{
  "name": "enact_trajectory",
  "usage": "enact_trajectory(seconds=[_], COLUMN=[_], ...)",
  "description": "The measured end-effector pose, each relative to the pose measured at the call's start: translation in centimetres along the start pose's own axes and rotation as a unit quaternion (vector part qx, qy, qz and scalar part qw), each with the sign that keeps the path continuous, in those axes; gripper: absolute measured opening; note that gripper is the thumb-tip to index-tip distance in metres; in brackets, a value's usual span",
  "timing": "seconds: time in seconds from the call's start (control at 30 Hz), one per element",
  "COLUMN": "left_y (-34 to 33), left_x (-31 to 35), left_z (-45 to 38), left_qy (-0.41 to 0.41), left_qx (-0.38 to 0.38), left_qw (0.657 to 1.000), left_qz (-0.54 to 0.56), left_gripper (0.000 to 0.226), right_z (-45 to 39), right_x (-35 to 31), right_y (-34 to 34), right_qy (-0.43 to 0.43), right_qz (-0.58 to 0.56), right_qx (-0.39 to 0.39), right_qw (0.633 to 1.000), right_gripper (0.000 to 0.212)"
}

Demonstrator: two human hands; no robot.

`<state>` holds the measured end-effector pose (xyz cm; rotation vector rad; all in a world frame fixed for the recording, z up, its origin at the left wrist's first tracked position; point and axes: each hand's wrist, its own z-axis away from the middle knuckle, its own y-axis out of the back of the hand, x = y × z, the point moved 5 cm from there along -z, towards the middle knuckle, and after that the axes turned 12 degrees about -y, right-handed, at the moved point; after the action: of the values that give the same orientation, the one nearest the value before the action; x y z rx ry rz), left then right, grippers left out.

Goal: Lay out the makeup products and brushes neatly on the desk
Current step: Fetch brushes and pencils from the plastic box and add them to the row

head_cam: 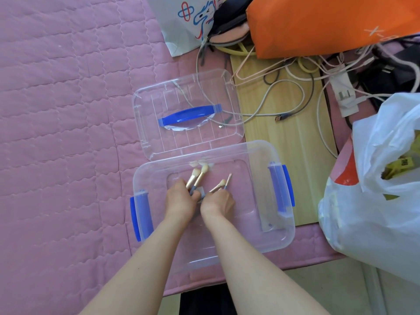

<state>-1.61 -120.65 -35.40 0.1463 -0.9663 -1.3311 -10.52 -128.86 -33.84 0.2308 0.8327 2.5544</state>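
Observation:
A clear plastic box with blue side latches stands open on a pink quilted mat. Both of my hands reach down inside it. My left hand grips two makeup brushes with pink-gold ferrules, blue-grey handles and pale bristles pointing away from me. My right hand pinches two thinner brushes, their tips angled up and right. The two hands touch each other in the middle of the box. The brush handles are hidden inside my fingers.
The box's clear lid with a blue handle lies just beyond the box. A wooden board with tangled cables is to the right. An orange bag, a white plastic bag and a printed paper bag crowd the far and right sides.

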Motion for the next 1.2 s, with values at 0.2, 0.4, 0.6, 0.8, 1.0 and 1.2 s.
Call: enact_trajectory(seconds=[0.2,0.4,0.6,0.8,1.0,1.2], left_y=[0.4,0.3,0.2,-0.2,-0.4,0.5], left_x=[0.4,-0.2,-0.5,-0.7,-0.6,1.2], left_z=[0.7,0.6,0.6,0.7,1.7,3.8], left_qy=[-0.024,-0.015,-0.004,0.016,0.034,0.019], left_qx=[-0.014,-0.027,-0.034,-0.036,-0.05,-0.041], left_qw=[0.999,0.999,0.998,0.996,0.993,0.989], left_qz=[0.015,0.028,0.056,0.078,0.1,0.142], left_gripper=[0.014,0.009,0.019,0.013,0.013,0.011], right_z=[-0.8,-0.5,0.3,-0.7,-1.4,0.4], right_x=[0.6,0.3,0.1,0.3,0.1,0.2], right_y=[0.1,-0.6,-1.8,-1.4,-0.5,1.6], right_qy=[-0.05,-0.007,-0.035,0.004,0.026,0.017], right_qz=[-0.138,-0.126,-0.061,-0.003,-0.007,-0.128], right_qx=[-0.006,-0.04,-0.029,0.032,-0.015,-0.139], right_qw=[0.989,0.991,0.997,0.999,1.0,0.982], right_gripper=[0.041,0.039,0.041,0.028,0.036,0.022])
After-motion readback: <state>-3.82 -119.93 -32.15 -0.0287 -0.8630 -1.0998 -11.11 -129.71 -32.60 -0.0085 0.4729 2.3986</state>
